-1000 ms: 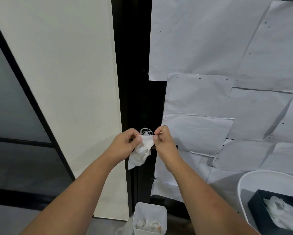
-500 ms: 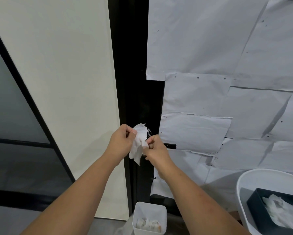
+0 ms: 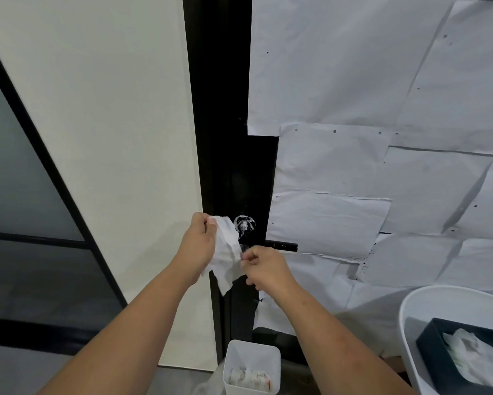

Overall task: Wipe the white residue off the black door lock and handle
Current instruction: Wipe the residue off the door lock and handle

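The round black door lock (image 3: 244, 224) is smeared with white residue and sits on the black door strip. Just below it the black lever handle (image 3: 282, 246) sticks out to the right. A white wipe (image 3: 226, 252) hangs in front of the door, left of the lock. My left hand (image 3: 196, 243) pinches its top corner, level with the lock. My right hand (image 3: 265, 266) pinches its right edge, just below the handle's base. The handle's inner end is partly hidden by the wipe and my right fingers.
A small white bin (image 3: 251, 366) with used wipes stands on the floor below the lock. At the lower right a white tub (image 3: 410, 323) holds a black box of fresh wipes (image 3: 467, 354). White paper sheets (image 3: 353, 138) cover the door. A pale wall panel (image 3: 111, 138) lies left.
Both hands have spread the wipe out: my left hand stays high at its top, my right hand has dropped to its lower edge. The smeared lock, hidden before, now shows.
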{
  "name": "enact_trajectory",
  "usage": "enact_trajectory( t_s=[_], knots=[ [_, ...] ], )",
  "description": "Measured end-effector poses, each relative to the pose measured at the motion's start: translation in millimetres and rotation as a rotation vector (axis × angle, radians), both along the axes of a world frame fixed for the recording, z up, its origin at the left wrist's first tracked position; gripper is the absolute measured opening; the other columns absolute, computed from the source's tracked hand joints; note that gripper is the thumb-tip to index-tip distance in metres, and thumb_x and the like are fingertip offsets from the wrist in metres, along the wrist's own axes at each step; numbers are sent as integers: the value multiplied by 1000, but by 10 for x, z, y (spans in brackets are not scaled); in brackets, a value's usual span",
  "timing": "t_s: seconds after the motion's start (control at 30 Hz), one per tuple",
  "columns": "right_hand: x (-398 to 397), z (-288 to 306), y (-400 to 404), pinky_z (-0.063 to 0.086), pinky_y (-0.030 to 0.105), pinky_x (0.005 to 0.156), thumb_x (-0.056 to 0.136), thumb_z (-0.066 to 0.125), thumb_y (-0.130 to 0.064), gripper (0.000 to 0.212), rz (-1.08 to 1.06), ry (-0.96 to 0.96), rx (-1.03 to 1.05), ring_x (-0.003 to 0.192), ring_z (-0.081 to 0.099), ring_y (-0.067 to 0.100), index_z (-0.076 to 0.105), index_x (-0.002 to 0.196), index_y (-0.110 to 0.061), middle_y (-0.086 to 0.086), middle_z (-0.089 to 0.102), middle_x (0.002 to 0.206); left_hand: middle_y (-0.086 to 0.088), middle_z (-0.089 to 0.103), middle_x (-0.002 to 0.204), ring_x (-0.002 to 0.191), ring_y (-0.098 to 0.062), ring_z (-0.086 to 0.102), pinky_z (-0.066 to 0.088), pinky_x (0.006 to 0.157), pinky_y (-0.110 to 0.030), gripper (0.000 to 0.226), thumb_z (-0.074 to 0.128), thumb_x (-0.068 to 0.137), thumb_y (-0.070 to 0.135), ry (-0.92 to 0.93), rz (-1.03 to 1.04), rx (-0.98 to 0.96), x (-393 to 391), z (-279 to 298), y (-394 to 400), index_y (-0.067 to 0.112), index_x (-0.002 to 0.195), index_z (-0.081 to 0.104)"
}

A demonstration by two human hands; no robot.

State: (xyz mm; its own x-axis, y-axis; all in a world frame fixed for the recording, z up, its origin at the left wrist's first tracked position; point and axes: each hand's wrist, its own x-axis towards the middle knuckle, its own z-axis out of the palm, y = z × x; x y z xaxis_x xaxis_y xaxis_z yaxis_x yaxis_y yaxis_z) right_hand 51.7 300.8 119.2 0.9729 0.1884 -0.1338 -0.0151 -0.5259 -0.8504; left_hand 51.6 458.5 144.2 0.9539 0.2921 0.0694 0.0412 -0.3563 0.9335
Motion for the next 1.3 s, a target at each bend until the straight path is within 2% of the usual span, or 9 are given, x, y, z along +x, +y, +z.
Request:
enact_trajectory(
  t_s=[0.23,0.33,0.43,0.6,0.7,0.83,1.0,1.13,1.3],
  knots=[
    [-86,62,82,48,26,57,89,59,-30,18,108,104,112,71,60,15,56,90,-13,5,63,89,-5,57,104,94,-18,55,48,89,-40,24,33,103,38,33,-46,-123,24,-2,-58,20,107,47],
    [-42,33,57,44,29,56,92,56,-23,16,27,82,155,68,54,18,52,80,-13,6,54,77,-2,54,98,89,-18,54,48,77,-35,11,35,103,32,13,19,-168,31,-4,-14,28,111,40],
    [8,61,-3,43,24,54,93,54,-23,6,-14,51,112,65,52,13,52,96,-17,2,54,78,0,48,91,75,-14,48,41,66,-26,16,33,104,25,-54,-2,-176,4,-47,46,34,116,39],
    [85,122,-19,44,26,59,92,56,-26,11,0,-24,47,63,50,12,58,94,-15,-1,52,72,8,62,108,101,-11,58,47,76,-24,13,65,90,33,139,-309,-8,-32,-65,93,24,98,68],
    [130,154,-35,43,22,58,90,58,-28,9,-54,-87,17,67,54,10,61,92,-20,-3,58,76,4,68,104,100,-14,60,48,79,-27,13,71,86,28,249,-271,76,-3,-158,138,16,82,70],
    [208,153,-76,49,28,61,91,54,-25,9,-72,-220,-178,70,60,12,63,93,-22,-3,63,81,-2,67,99,90,-19,62,48,67,-26,16,72,82,24,357,-96,129,57,-205,170,8,82,71],
    [262,125,-190,38,31,68,92,46,-17,18,-128,-541,-553,89,51,22,63,95,-19,0,55,97,-10,62,93,82,-26,62,50,70,-32,27,57,87,29,524,-9,318,126,-210,167,4,91,66],
    [251,65,-203,29,31,69,80,48,-4,22,-72,-572,-780,89,48,23,63,88,-16,0,51,95,-14,60,77,58,-23,52,39,55,-27,27,48,98,26,530,2,-101,163,-223,79,2,99,61],
    [247,28,-197,36,34,76,80,48,-4,31,-55,-559,-767,86,53,23,66,102,-17,1,50,99,-19,66,109,99,-33,65,56,74,-40,24,45,101,17,440,2,-699,245,-217,-114,2,113,59]
  ],
)
